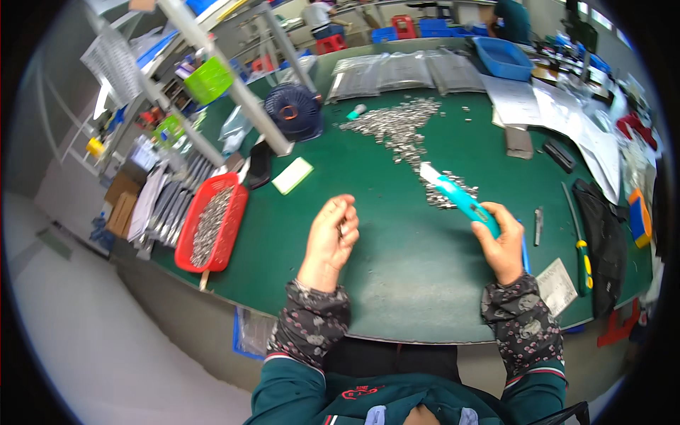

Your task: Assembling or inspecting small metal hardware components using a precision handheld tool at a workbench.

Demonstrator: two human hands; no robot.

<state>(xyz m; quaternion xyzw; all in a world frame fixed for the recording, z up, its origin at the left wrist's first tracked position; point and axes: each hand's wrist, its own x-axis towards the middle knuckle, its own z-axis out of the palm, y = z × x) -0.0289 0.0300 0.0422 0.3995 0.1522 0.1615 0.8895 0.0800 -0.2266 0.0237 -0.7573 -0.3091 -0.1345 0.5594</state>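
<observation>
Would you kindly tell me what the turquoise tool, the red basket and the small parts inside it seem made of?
Turquoise tool: probably smooth plastic, given its even colour; its pale tip is unclear.
Red basket: likely moulded plastic, uniformly coloured.
Small parts: apparently shiny metal, given their silvery-grey glints.

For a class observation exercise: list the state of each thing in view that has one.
Left hand, curled
Right hand, closed around teal tool
Teal tool, held aslant
Metal pieces, loosely spread
Red basket, holding metal pieces
Blue bin, upright
Fan, unclear if running
Bags, lying flat
</observation>
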